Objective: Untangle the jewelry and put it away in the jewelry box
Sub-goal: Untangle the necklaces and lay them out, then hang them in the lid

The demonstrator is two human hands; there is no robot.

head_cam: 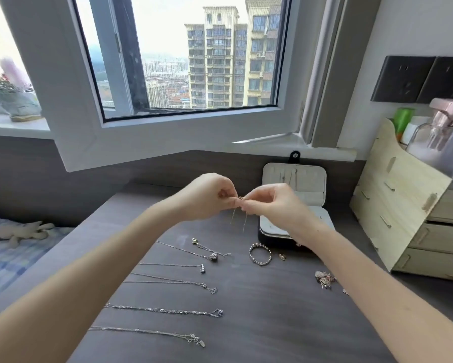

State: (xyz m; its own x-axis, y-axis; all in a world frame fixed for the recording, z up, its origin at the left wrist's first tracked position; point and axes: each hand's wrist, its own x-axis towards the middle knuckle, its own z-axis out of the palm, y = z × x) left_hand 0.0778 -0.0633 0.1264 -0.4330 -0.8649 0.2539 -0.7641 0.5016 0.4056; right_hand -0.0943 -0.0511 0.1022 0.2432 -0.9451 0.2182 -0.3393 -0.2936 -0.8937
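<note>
My left hand (209, 196) and my right hand (270, 203) meet above the dark table (259, 310), both pinching a thin chain (238, 218) whose two ends dangle below my fingers. A small gold piece (240, 197) shows between the fingertips. The jewelry box (295, 179) stands open behind my right hand, its white lid upright and its tray partly hidden by my wrist. Several silver necklaces (165, 310) lie in straight rows on the table. A beaded bracelet (260, 254) rests near the box.
A wooden drawer organizer (409, 221) with bottles stands at the right. A cluster of small jewelry (325, 279) lies near my right forearm. A window fills the back wall, and a bed with a plush toy (23, 231) lies to the left.
</note>
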